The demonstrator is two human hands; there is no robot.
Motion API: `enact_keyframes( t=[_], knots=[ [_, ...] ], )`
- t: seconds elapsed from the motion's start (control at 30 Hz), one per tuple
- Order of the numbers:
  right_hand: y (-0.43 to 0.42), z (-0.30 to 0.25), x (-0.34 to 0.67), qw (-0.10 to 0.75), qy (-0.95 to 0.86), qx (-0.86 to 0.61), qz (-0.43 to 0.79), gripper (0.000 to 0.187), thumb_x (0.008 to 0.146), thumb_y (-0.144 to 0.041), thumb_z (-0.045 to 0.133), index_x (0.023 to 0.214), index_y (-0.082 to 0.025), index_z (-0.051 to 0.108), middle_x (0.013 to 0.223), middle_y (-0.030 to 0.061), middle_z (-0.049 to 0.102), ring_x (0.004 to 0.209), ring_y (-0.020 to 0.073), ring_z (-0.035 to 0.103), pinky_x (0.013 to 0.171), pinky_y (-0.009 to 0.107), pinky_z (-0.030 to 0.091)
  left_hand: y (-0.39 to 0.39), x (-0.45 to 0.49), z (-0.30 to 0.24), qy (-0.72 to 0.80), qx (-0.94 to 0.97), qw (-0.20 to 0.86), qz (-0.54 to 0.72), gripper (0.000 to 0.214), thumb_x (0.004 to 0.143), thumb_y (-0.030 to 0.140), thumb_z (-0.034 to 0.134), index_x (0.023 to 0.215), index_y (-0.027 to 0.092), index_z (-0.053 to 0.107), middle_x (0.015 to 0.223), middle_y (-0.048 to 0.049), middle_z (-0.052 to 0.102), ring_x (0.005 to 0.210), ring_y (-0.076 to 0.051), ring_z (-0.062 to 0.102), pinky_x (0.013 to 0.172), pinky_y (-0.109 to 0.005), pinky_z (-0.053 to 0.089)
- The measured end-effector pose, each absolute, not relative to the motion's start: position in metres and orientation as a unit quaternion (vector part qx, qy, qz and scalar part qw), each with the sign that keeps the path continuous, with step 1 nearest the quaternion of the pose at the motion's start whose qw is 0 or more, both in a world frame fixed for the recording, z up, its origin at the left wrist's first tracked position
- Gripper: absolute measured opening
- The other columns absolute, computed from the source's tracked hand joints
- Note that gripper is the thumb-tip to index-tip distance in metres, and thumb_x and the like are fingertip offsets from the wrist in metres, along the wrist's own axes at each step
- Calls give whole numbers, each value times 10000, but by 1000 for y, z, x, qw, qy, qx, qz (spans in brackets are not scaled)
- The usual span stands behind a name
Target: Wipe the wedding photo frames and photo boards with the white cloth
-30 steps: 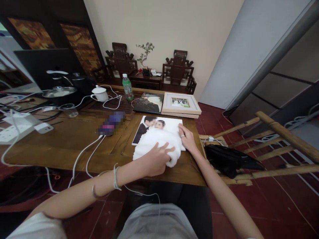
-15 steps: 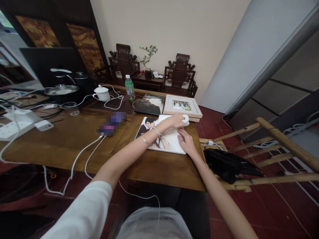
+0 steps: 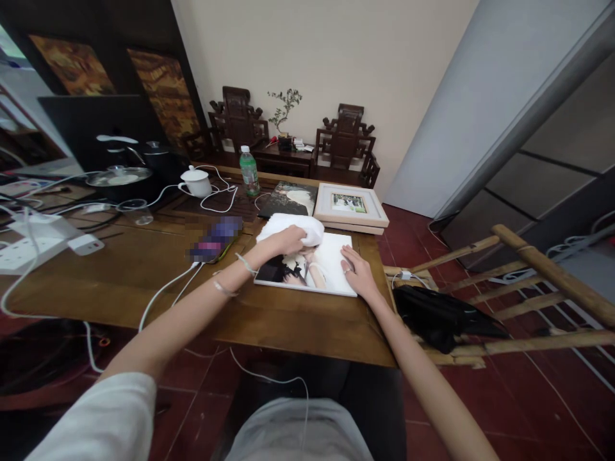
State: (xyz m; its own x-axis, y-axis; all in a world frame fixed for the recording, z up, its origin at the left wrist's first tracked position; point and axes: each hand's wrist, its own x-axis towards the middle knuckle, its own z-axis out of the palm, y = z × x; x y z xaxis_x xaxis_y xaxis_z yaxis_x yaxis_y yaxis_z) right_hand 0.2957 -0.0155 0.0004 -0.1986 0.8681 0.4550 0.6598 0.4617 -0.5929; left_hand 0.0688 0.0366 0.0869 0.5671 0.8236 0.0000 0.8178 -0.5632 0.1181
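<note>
A large photo print (image 3: 327, 269) lies flat on the wooden table (image 3: 144, 269). My left hand (image 3: 283, 242) grips a white cloth (image 3: 293, 227) and presses it on the print's far left corner. Flat on the print's right edge rests my right hand (image 3: 356, 272), fingers stretched out. Bracelets circle my left wrist.
Behind the print lie a dark photo album (image 3: 291, 198) and a stacked light wooden frame (image 3: 350, 206). A green bottle (image 3: 249, 171), white teapot (image 3: 196, 182), phone (image 3: 215, 238), cables and power strips (image 3: 33, 240) sit left. A bamboo chair (image 3: 504, 307) with a black bag (image 3: 437, 314) stands right.
My left hand swept the cloth from the print's near edge to its far right corner, then across to the far left corner. My right hand stayed on the right edge.
</note>
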Motion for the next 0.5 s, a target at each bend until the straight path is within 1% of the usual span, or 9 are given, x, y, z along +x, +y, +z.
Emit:
enact_keyframes(
  t=[0.07,0.13,0.2,0.27,0.33,0.4,0.5],
  knots=[
    [-16,1,296,386,-762,-502,136,384,844,-229,455,1166,-113,628,1300,146,550,1270,241,452,1085,441,341,34,45,81,484,874,38,18,274,759,79,438,878,94,684,970,-163,698,974,-254,637,863,-315,461],
    [-16,1,296,385,-762,-501,137,386,847,-234,454,1169,-112,627,1299,146,551,1272,237,449,1085,433,344,27,26,73,501,865,20,17,334,733,20,401,907,97,675,1129,-175,649,1109,-259,578,932,-346,435],
    [-15,1,297,385,-763,-501,135,391,848,-234,450,1173,-100,623,1295,152,553,1274,235,447,1087,426,344,16,12,64,501,865,-1,21,373,711,-15,373,908,103,667,1337,-161,513,1274,-274,434,997,-411,394],
    [-15,1,297,384,-763,-502,134,392,847,-230,450,1175,-99,622,1294,151,554,1273,232,448,1088,424,343,-1,5,57,489,872,-14,25,370,703,-23,362,872,112,662,1464,-110,360,1368,-291,275,1036,-487,348],
    [-15,2,297,385,-762,-502,135,386,845,-225,455,1177,-120,623,1295,136,557,1271,228,452,1088,425,345,-26,2,53,479,877,-7,22,345,700,-18,366,821,116,661,1499,-73,296,1393,-302,202,1056,-536,308],
    [-15,2,297,387,-761,-503,136,379,841,-221,463,1175,-149,626,1296,114,561,1267,223,457,1087,429,346,-56,3,53,472,882,10,14,336,689,-18,378,793,120,667,1501,-58,291,1400,-299,181,1079,-552,266],
    [-16,2,298,392,-760,-500,138,374,834,-219,469,1165,-165,634,1295,99,565,1264,226,460,1089,433,342,-102,7,60,444,896,28,1,369,649,-30,394,801,134,687,1500,-41,292,1405,-293,161,1101,-557,224]
  ],
)
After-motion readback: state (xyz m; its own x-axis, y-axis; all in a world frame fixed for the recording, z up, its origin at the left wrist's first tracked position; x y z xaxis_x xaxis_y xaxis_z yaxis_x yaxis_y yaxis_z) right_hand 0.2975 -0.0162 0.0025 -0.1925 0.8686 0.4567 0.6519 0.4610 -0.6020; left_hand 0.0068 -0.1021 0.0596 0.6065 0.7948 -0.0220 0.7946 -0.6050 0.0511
